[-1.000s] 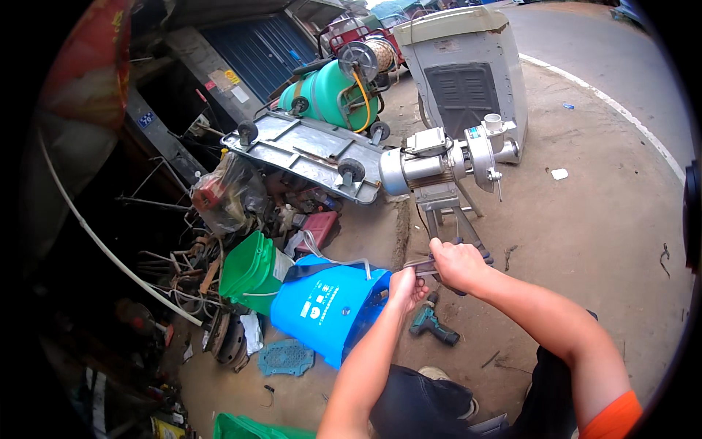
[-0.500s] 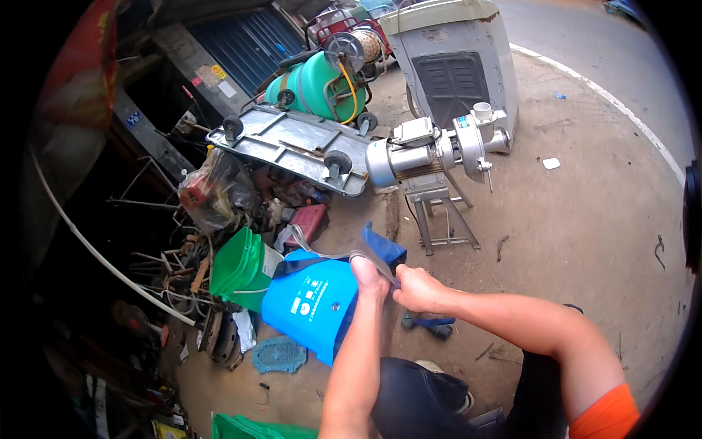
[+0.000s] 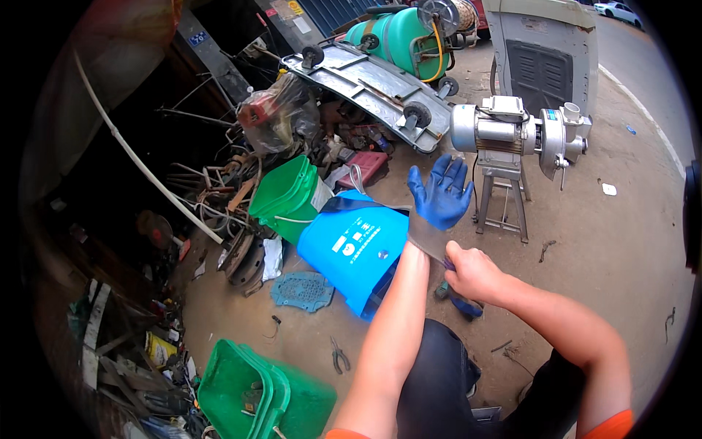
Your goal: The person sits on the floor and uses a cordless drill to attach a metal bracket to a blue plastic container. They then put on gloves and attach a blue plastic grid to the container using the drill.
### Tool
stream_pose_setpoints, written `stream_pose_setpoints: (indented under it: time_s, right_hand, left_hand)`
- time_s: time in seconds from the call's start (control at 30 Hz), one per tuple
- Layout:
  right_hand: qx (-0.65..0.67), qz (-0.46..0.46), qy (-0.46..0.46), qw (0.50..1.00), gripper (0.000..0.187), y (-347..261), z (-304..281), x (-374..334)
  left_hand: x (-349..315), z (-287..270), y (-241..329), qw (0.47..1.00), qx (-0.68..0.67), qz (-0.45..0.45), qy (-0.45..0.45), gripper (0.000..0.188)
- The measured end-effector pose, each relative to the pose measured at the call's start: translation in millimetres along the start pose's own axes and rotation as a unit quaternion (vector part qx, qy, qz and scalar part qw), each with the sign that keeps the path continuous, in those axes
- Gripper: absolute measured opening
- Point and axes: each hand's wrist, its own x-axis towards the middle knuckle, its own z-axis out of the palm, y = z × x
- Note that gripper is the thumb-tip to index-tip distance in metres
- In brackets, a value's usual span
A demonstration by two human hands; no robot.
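Observation:
A blue work glove (image 3: pixel 442 192) with a grey cuff covers my left hand (image 3: pixel 443 196), which is raised palm up with its fingers spread. At that wrist, my bare right hand (image 3: pixel 472 272) is closed on the edge of the cuff. Beside my left forearm a bright blue container (image 3: pixel 355 245) with white print and a dark strap leans on a green bucket (image 3: pixel 287 192). A dark blue item (image 3: pixel 466 306) lies on the ground under my right hand, partly hidden.
A silver motor-driven machine (image 3: pixel 504 135) stands on a metal stand ahead. Behind it are an upturned trolley (image 3: pixel 373 89) and a green tank (image 3: pixel 391 42). Pliers (image 3: pixel 339 355) and a blue-grey plate (image 3: pixel 301 291) lie on the ground, near another green bucket (image 3: pixel 303 399). Scrap is piled at left.
My left hand has gone from the glove's cuff into its fingers, which now stand spread. My right hand still grips the cuff. The view has shifted left and down.

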Motion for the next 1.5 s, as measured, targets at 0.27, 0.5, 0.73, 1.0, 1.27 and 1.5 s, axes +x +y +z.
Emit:
stream_pose_setpoints:
  time_s: [0.27, 0.5, 0.73, 1.0, 1.27, 1.5]
  right_hand:
    - [0.040, -0.086, -0.057, 0.994, 0.023, -27.2, 10.7, 4.9]
    - [0.062, -0.106, -0.040, 0.992, 0.023, -25.7, 34.2, 21.1]
    - [0.185, 0.071, 0.056, 0.979, 0.039, 49.5, 1.2, 27.5]
    - [0.225, 0.214, 0.071, 0.948, 0.038, 128.9, -10.2, 2.6]
    - [0.181, 0.250, 0.081, 0.948, 0.039, 159.6, -11.6, -8.7]
    - [0.204, 0.242, 0.094, 0.944, 0.034, 161.1, -17.5, -1.2]
  left_hand:
    - [-22.8, -26.0, 46.2, 0.930, -0.004, 0.356, -0.087, 0.063]
    - [-53.6, -34.8, 67.2, 0.942, 0.213, 0.256, 0.036, 0.066]
    - [-181.2, -304.4, 210.1, 0.732, 0.264, 0.353, 0.519, 0.052]
    - [-274.3, -494.0, 200.3, 0.425, 0.522, 0.019, 0.740, 0.046]
    - [-212.7, -383.0, 178.8, 0.326, 0.630, 0.050, 0.703, 0.064]
    - [-243.4, -458.6, 205.1, 0.401, 0.443, -0.046, 0.801, 0.068]
